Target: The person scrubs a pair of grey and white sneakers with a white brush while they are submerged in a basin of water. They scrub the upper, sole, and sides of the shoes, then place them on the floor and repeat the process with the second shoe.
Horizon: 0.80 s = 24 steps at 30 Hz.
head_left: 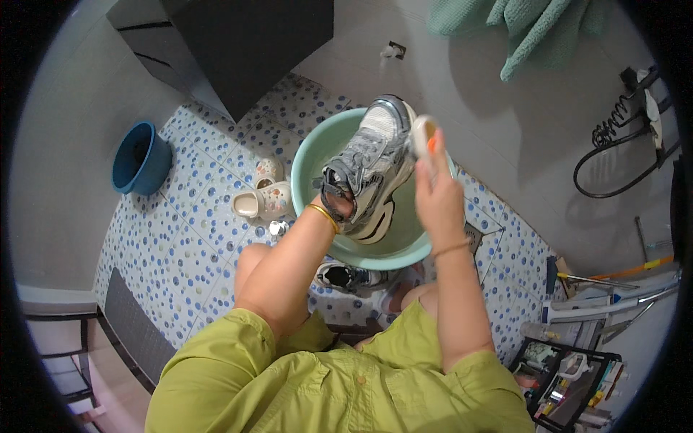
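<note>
A grey and white sneaker (pixel 368 155) is held tilted above a mint-green basin (pixel 307 151) of water, its toe pointing away from me. My left hand (pixel 339 205) reaches into the shoe's opening and supports it from inside; the fingers are hidden in there. In my right hand (pixel 440 195) is a scrub brush (pixel 424 136) with a pale body and an orange patch, its head against the outer side of the sneaker near the toe. The brush's bristles cannot be made out. Another sneaker (pixel 346 276) lies on the floor by the basin's near side.
Pale clogs (pixel 263 200) sit left of the basin, and a blue bucket (pixel 142 159) stands farther left. A dark cabinet (pixel 253 43) juts out at the back. Rightward are a black hose (pixel 606 193), a drain (pixel 473 237) and a rack of toiletries (pixel 563 382).
</note>
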Motion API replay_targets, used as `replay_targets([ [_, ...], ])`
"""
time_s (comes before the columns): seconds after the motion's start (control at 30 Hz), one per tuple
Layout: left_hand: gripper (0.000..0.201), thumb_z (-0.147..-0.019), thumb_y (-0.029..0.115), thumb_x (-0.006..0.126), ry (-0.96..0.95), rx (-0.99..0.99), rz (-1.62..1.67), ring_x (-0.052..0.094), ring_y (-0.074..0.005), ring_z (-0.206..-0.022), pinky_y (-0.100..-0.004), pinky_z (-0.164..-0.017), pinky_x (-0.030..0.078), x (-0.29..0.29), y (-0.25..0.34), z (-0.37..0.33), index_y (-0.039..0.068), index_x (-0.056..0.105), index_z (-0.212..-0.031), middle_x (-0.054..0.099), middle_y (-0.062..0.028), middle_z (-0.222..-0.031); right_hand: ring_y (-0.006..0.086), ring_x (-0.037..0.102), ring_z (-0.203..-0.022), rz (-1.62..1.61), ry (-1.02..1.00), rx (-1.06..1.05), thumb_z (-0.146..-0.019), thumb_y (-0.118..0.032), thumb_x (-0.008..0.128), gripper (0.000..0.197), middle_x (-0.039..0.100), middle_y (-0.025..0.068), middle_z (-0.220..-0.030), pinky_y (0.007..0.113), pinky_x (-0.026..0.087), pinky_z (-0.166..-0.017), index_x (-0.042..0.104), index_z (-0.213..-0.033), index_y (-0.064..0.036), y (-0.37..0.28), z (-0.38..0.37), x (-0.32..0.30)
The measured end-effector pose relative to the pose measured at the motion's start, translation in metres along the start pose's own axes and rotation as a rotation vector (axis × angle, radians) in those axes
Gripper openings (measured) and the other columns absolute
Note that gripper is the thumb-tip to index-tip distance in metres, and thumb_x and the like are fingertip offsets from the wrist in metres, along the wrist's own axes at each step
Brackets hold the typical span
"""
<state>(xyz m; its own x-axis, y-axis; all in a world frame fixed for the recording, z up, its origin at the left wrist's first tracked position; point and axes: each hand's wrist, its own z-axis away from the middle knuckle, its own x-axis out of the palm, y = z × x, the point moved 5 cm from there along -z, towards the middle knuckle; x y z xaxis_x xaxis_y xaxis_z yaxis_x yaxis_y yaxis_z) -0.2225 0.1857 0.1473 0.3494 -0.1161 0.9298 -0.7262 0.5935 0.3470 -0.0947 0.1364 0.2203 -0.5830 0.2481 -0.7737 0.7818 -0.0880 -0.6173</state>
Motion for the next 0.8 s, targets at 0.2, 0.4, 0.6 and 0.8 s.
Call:
replay_targets([
  [0.2, 0.035, -0.091, 0.015, 0.038, -0.013, -0.036, -0.237, 0.05, -0.0185, -0.105, -0.0297, -0.092, 0.041, 0.026, -0.014, -0.002, 0.004, 0.039, -0.124, 0.049, -0.0087, -0.12, 0.0286, 0.063, -0.071, -0.217, 0.405, -0.32, -0.087, -0.019, 0.049, 0.054, 0.062, 0.0187, -0.085, 0.037, 0.05, -0.063, 0.026, -0.136, -0.0149, 0.011, -0.006, -0.017],
  [0.4, 0.036, -0.09, 0.015, 0.042, -0.024, 0.068, -0.705, 0.05, -0.0172, -0.105, -0.0289, -0.09, 0.042, 0.051, -0.01, -0.012, 0.005, 0.039, -0.125, 0.048, -0.0084, -0.121, 0.0336, 0.061, -0.064, -0.091, 0.206, -0.395, -0.084, -0.018, 0.052, 0.058, 0.06, 0.0184, -0.071, 0.04, 0.049, -0.058, 0.026, -0.136, -0.0165, -0.01, 0.042, 0.011],
  [0.6, 0.035, -0.089, 0.014, 0.045, -0.276, 0.423, -1.003, 0.052, -0.0163, -0.101, -0.0282, -0.086, 0.045, 0.026, -0.025, -0.058, 0.005, 0.04, -0.123, 0.049, -0.0074, -0.119, 0.0373, 0.06, -0.07, -0.158, 0.194, -0.286, -0.086, -0.018, 0.049, 0.056, 0.061, 0.0222, -0.083, 0.039, 0.048, -0.061, 0.025, -0.136, -0.0158, 0.004, 0.02, 0.001],
  [0.8, 0.033, -0.089, 0.016, 0.045, -0.123, 0.103, -0.37, 0.054, -0.0171, -0.098, -0.0291, -0.084, 0.046, 0.015, -0.004, -0.013, 0.004, 0.043, -0.12, 0.052, -0.0081, -0.116, 0.0364, 0.061, -0.079, -0.306, 0.039, -0.282, -0.087, -0.017, 0.048, 0.057, 0.057, 0.0243, -0.103, 0.037, 0.048, -0.065, 0.021, -0.137, -0.0111, -0.009, 0.062, 0.003],
])
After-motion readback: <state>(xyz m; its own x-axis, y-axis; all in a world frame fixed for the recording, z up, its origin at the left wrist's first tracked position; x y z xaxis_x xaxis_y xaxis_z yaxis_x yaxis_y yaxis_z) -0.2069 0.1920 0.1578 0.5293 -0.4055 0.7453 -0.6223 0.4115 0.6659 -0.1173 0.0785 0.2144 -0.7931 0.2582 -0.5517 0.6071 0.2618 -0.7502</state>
